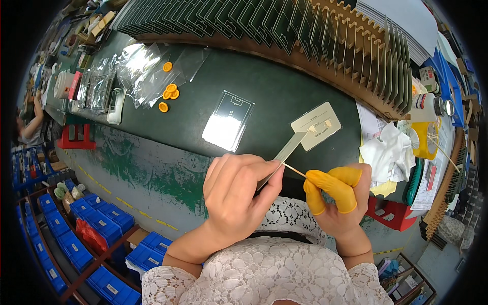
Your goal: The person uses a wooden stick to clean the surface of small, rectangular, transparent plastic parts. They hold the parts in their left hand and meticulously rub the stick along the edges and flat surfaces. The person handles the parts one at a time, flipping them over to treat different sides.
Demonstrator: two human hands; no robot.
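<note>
My left hand [235, 185] pinches a long pale strip [288, 147] between thumb and forefinger. The strip's far end meets a pale rounded card [311, 122]; I cannot tell whether the two are one piece. Small tan marks show on the card near that end. Yellow finger cots cover the thumb and some fingers of my right hand [338, 193]. It holds a thin wooden stick [295, 170], whose tip reaches the strip beside my left fingertips. Beyond my hands, a glossy plate [231, 122] with pale outlines lies flat on the dark green table [193, 127].
A long slotted rack [305, 63] of upright dark green plates spans the far side. Clear plastic bags [145, 66] and loose yellow finger cots [163, 107] lie left. To the right are a white cloth [389, 152], a yellow cup [424, 140] and a bottle [427, 105].
</note>
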